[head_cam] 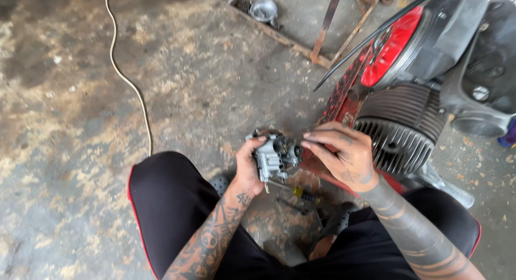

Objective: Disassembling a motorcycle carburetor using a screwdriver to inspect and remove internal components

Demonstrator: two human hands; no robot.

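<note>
My left hand [248,164] grips a grey metal carburetor [275,155] from its left side, holding it above the floor between my knees. My right hand [344,153] is at the carburetor's right end, fingers pinched on a small part there. Both forearms come up from the bottom of the view. Under the hands a screwdriver with a yellow and black handle [301,193] lies on the concrete floor [80,124].
A finned engine cylinder [400,129] and a red and black motorcycle body [414,43] stand at the right. A cream cable [129,81] runs down the floor at left. A rusty metal frame [322,27] with a round silver part [263,10] lies at the top.
</note>
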